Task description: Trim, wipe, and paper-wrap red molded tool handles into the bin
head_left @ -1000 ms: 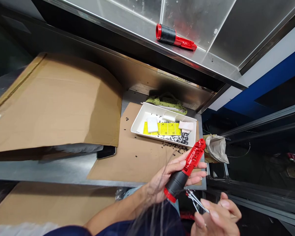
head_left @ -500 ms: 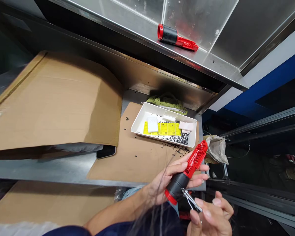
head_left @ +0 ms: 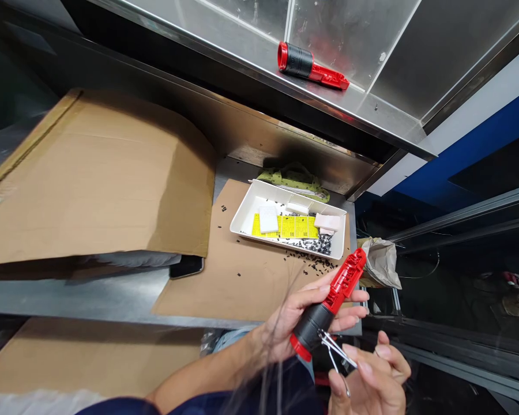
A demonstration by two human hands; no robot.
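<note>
My left hand (head_left: 300,314) is wrapped round a red and black tool body (head_left: 328,302), its black round end pointing down toward me and its red ribbed end up to the right. My right hand (head_left: 372,380) pinches thin metal tweezers (head_left: 338,351), whose tips touch the black end of the tool body. Both hands hover just off the front edge of the metal bench (head_left: 112,297). A second red and black tool body (head_left: 309,66) lies on the steel shelf (head_left: 251,57) above.
A white tray (head_left: 246,216) with yellow labels, white pieces and small black parts sits on a cardboard sheet (head_left: 233,276); loose black parts lie scattered beside it. A large bent cardboard (head_left: 95,178) covers the left. A crumpled bag (head_left: 383,262) hangs at the right.
My right hand has brought the tweezers up and left until their tips reach the black end of the tool body. My left hand has barely shifted.
</note>
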